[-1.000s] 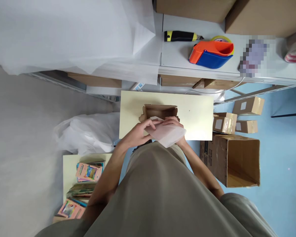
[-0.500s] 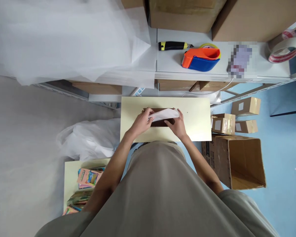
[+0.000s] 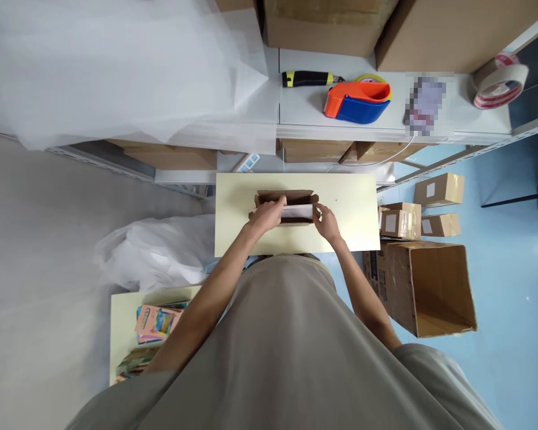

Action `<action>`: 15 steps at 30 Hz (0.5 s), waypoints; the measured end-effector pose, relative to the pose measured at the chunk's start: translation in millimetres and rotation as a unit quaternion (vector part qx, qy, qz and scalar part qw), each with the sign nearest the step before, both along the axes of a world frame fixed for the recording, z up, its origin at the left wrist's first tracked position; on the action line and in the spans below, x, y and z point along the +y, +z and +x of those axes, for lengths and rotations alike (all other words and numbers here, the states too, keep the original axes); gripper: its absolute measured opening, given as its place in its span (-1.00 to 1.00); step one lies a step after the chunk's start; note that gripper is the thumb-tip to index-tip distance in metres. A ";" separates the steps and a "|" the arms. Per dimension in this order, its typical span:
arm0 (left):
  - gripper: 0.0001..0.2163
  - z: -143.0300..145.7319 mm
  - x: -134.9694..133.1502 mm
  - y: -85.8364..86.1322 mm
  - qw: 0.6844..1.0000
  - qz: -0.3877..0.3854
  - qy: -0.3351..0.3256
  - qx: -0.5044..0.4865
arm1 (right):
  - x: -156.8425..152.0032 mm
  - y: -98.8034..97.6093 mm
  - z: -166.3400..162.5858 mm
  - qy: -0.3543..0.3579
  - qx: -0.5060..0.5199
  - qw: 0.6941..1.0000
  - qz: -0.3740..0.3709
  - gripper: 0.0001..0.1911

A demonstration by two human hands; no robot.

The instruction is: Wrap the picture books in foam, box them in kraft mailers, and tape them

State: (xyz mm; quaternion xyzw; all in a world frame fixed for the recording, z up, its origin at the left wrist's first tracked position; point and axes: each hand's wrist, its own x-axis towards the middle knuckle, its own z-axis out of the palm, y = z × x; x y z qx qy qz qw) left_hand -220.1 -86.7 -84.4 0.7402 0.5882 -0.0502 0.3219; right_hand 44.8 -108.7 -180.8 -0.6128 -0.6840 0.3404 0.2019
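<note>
A small open cardboard box (image 3: 289, 194) sits on the pale yellow board in front of me, its flaps spread. Inside it lies a flat packet wrapped in white sheet (image 3: 298, 211), its long side running left to right. My left hand (image 3: 268, 216) reaches over the box's left end, fingers closed on the packet's left part. At the box's right end is my right hand (image 3: 326, 223), its thumb and fingers pinched at the right flap, close to the packet's right end. Those fingertips are partly hidden.
The yellow board (image 3: 354, 209) adjoins a grey shelf holding a tape dispenser (image 3: 358, 103), a utility knife (image 3: 307, 79), tape rolls (image 3: 502, 86) and white sheets (image 3: 116, 65). Small cartons (image 3: 438, 190) and a large open carton (image 3: 443, 289) stand right; books (image 3: 158, 322) lie lower left.
The white packet has gone down into the box and now lies level. My left hand has moved further over it; my right hand has shifted down to the box's right end.
</note>
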 end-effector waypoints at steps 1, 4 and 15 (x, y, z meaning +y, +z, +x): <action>-0.68 2.3 1.3 -3.3 1.000 -0.008 0.002 0.004 | 0.5 0.0 -0.3 -0.001 0.006 1.000 -0.006 -0.46; -0.64 8.4 4.7 -13.2 1.000 -0.018 -0.008 0.024 | 0.7 -0.7 -1.0 -0.006 0.024 1.000 -0.018 -0.44; -0.61 15.0 3.6 -35.3 0.995 -0.085 0.029 0.032 | -9.6 4.0 -6.6 -0.014 0.018 1.000 -0.011 -0.47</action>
